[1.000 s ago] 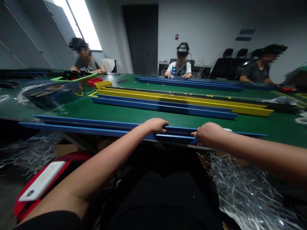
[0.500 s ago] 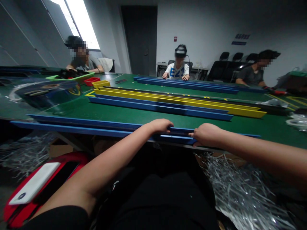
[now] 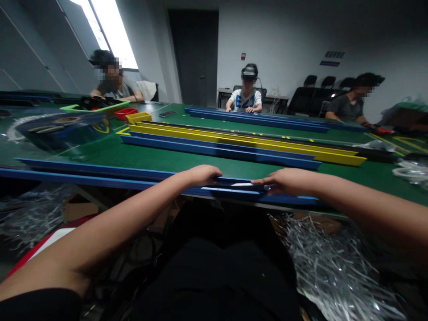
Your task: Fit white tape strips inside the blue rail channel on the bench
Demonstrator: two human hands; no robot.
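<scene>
A long blue channel (image 3: 100,174) lies along the near edge of the green table (image 3: 160,161). My left hand (image 3: 204,174) reaches over it near the middle, its fingers closed down into the channel; what they hold is hidden. To the right, my right hand (image 3: 284,180) is at the same channel with its fingertips bent together inside it. A whitish strip (image 3: 242,184) shows in the channel between my hands, ending at the right fingertips.
Beyond lie another blue channel (image 3: 214,151) and a yellow channel (image 3: 341,156). Red (image 3: 125,114) and yellow (image 3: 139,118) trays and a large film roll (image 3: 63,129) are at left. Three people sit around the table. Silvery strips (image 3: 334,263) are heaped below right.
The near blue channel has shifted left. My left hand has moved left, away from my right hand. The whitish strip now shows between them. The view has shifted slightly.
</scene>
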